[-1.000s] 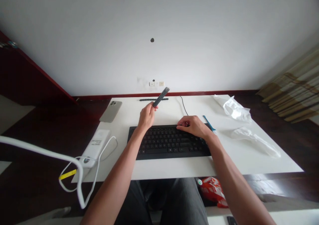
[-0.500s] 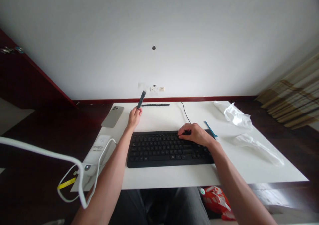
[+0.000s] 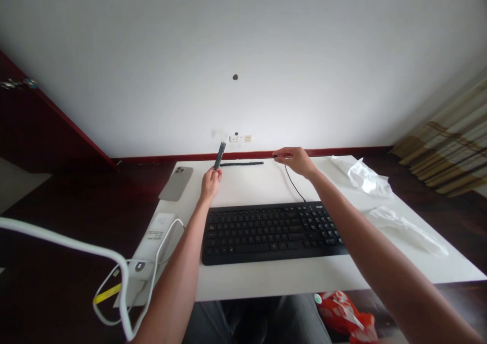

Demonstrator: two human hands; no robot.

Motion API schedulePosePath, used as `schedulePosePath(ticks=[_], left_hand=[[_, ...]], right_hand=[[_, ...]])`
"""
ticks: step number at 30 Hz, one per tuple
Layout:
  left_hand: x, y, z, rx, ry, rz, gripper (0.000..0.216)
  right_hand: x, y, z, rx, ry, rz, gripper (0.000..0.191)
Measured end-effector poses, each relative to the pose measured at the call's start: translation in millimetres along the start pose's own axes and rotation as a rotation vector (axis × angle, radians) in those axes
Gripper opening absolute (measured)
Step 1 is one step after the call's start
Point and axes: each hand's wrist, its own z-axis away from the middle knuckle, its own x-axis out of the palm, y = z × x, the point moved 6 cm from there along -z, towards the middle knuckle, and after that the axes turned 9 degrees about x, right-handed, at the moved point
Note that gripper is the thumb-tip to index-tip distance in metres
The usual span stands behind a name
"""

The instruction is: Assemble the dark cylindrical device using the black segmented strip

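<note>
Right end of keyboard [image 3: 258,235] hidden behind right forearm [image 3: 361,227]; key letters too small to read. Lower end of dark stick [image 3: 219,154] buried in left hand [image 3: 210,184]. Dark bit [image 3: 275,156] at fingertips of right hand [image 3: 296,161] too small to identify. Print on white box [image 3: 162,222] illegible. White cable [image 3: 64,238], door [image 3: 38,121] cut by left edge; curtain [image 3: 449,141] by right; red bag [image 3: 342,313] by bottom.

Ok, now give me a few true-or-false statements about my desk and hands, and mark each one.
1. The left hand holds a dark stick. True.
2. The phone lies screen up. False: its camera side faces up.
3. Crumpled plastic lies on the right side of the table. True.
4. The right hand is on the keys of the keyboard. False: it is beyond the far edge.
</note>
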Motion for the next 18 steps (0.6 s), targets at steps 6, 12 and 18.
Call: schedulePosePath(ticks=[6, 12, 18], left_hand=[[-2, 1, 0, -0.001, 0.003, -0.036, 0.016], [-1, 2, 1, -0.002, -0.02, -0.072, 0.019], [1, 2, 1, 0.0, -0.03, -0.088, 0.018]], right_hand=[[40, 40, -48, 0.176, 0.058, 0.079, 0.023], [52, 74, -48, 0.177, 0.129, 0.126, 0.021], [57, 75, -50, 0.096, 0.049, 0.177, 0.024]])
